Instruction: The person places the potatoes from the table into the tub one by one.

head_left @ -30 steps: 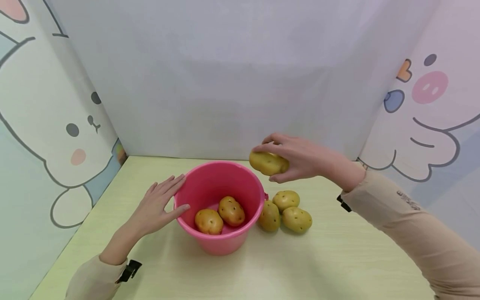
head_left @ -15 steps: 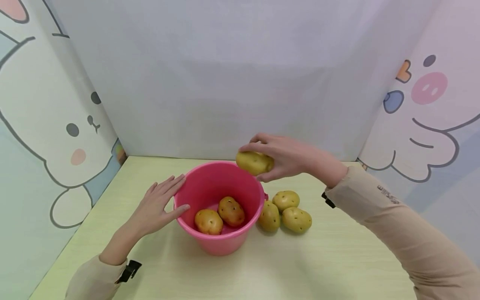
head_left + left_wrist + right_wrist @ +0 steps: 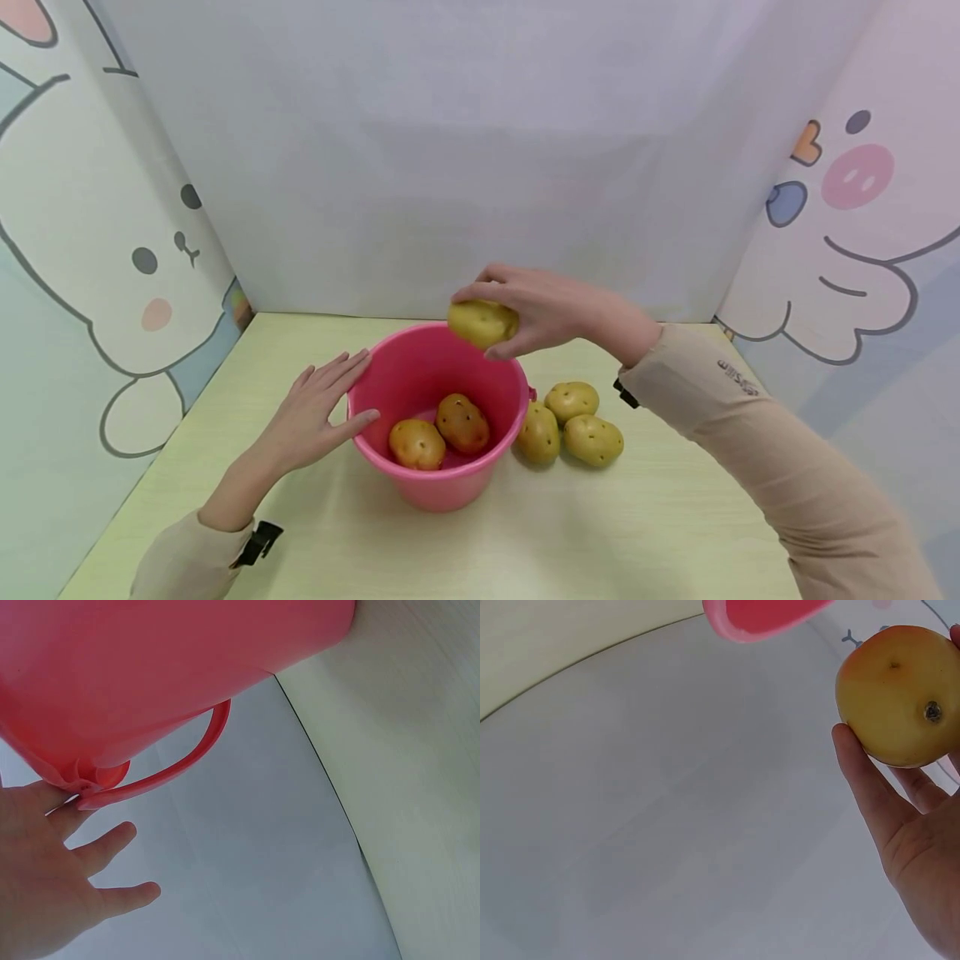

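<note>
A pink bucket [image 3: 442,492] stands upright on the table, with two potatoes, one [image 3: 417,444] beside the other [image 3: 462,423], at its bottom. My right hand [image 3: 547,308] grips a third potato [image 3: 480,323] above the bucket's far right rim; the right wrist view shows that potato [image 3: 900,697] between thumb and fingers. With fingers spread and straight, my left hand [image 3: 311,417] rests on the bucket's left rim. In the left wrist view the fingers touch the rim near the bucket's handle [image 3: 172,769], which hangs down outside.
Just right of the bucket, several potatoes lie close together: one [image 3: 538,433] next to the bucket, another [image 3: 572,402] behind, and one [image 3: 593,440] at the right. A white sheet [image 3: 480,167] rises behind the pale table [image 3: 675,500], and cartoon-printed panels flank both sides.
My right hand has carried its potato leftward, from right of the bucket to over its far rim. The left hand and the other potatoes have stayed put.
</note>
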`<action>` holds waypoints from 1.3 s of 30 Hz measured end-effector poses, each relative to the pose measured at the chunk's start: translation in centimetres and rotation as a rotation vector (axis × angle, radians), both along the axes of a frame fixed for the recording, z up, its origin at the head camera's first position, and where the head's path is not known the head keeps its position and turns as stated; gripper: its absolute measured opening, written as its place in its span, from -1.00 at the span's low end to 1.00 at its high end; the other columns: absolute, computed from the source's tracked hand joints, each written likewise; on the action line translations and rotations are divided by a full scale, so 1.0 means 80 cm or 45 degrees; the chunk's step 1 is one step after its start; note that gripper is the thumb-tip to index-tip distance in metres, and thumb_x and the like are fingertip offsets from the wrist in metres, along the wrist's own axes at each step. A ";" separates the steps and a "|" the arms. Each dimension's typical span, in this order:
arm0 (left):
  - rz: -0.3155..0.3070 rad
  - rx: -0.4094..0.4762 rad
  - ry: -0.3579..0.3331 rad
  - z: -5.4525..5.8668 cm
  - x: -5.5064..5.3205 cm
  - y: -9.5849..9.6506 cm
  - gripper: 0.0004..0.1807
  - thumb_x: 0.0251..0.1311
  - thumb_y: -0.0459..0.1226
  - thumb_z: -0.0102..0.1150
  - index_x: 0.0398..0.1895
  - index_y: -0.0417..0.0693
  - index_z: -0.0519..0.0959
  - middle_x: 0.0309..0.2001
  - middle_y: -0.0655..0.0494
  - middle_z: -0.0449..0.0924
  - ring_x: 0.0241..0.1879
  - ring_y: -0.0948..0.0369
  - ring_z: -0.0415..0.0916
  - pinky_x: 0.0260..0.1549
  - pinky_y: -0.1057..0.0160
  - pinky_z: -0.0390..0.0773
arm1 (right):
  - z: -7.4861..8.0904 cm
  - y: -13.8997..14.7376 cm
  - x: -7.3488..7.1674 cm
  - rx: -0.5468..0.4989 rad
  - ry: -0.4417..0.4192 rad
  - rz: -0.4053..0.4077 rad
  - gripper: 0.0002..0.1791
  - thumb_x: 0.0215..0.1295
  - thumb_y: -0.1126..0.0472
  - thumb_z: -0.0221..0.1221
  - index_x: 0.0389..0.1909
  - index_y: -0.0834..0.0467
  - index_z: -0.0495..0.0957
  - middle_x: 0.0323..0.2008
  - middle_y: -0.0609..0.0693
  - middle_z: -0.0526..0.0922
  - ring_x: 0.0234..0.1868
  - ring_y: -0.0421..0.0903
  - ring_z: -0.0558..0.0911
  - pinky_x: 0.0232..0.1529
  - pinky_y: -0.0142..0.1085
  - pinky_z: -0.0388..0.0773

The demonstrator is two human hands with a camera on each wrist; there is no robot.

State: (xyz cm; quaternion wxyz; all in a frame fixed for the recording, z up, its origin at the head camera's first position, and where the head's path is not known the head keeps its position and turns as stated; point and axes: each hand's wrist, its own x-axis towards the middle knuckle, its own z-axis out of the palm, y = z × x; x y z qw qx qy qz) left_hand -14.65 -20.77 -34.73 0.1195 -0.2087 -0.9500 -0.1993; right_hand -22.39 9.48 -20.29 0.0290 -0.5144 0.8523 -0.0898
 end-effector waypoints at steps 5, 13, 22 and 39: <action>0.001 0.004 -0.001 -0.001 0.000 0.000 -0.19 -0.07 -0.03 0.23 0.28 -0.09 0.18 0.25 -0.06 0.15 0.23 -0.06 -0.02 0.05 -0.27 -0.05 | 0.000 -0.008 -0.004 -0.001 -0.039 0.011 -0.34 0.00 -0.02 0.19 0.18 -0.03 0.27 -0.04 -0.06 0.31 -0.20 -0.20 0.36 -0.28 -0.36 0.39; -0.001 0.000 0.004 -0.002 0.000 0.000 -0.20 -0.06 -0.04 0.22 0.28 -0.08 0.18 0.25 -0.05 0.15 0.23 -0.05 -0.02 0.05 -0.27 -0.05 | 0.000 -0.021 -0.011 0.023 -0.086 0.002 -0.34 -0.01 0.00 0.21 0.17 0.00 0.28 -0.09 -0.02 0.32 -0.21 -0.17 0.36 -0.29 -0.34 0.39; -0.009 0.006 0.008 -0.002 0.000 0.000 -0.20 -0.05 -0.05 0.22 0.28 -0.09 0.18 0.25 -0.05 0.15 0.23 -0.05 -0.02 0.05 -0.26 -0.05 | 0.001 -0.042 -0.013 0.068 -0.093 0.004 -0.34 -0.01 -0.01 0.20 0.17 0.00 0.26 -0.10 -0.04 0.32 -0.19 -0.18 0.34 -0.28 -0.36 0.38; -0.008 -0.011 0.011 -0.002 0.000 -0.001 -0.20 -0.04 -0.01 0.20 0.28 -0.08 0.17 0.25 -0.05 0.15 0.22 -0.07 -0.02 0.05 -0.26 -0.04 | -0.009 -0.084 -0.012 0.149 -0.118 -0.017 -0.33 -0.04 -0.03 0.23 0.15 -0.03 0.27 -0.12 -0.07 0.34 -0.19 -0.22 0.36 -0.29 -0.43 0.38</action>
